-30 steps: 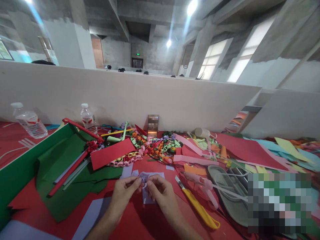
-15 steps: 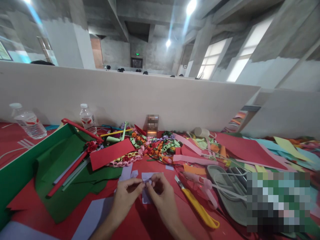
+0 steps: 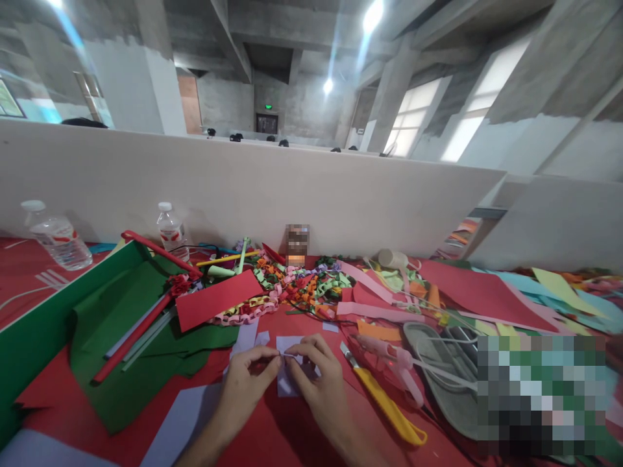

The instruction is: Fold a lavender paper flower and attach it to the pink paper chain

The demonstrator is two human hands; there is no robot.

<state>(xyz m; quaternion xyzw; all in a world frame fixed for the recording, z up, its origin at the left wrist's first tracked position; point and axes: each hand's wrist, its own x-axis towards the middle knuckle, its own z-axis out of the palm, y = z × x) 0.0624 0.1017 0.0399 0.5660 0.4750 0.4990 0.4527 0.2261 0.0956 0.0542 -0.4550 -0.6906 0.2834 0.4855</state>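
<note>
Both hands meet fingertip to fingertip above a lavender sheet of paper on the red table. My left hand is closed, thumb and forefinger pinching a tiny lavender paper piece. Close beside it, my right hand has its thumb and forefinger at the other side of that piece, the remaining fingers curled. The fingers cover most of the piece, so its shape is hard to make out. To the right lies a yellow utility knife with its blade out, and past it a pink glue gun.
Green paper and a red rod lie left. Paper chains are heaped ahead, before a white partition. Two water bottles stand at the back left. A grey tray holds cable at right.
The right hand's fingers have shifted slightly right and spread a little from the left fingertips. More of the lavender sheet beneath shows now.
</note>
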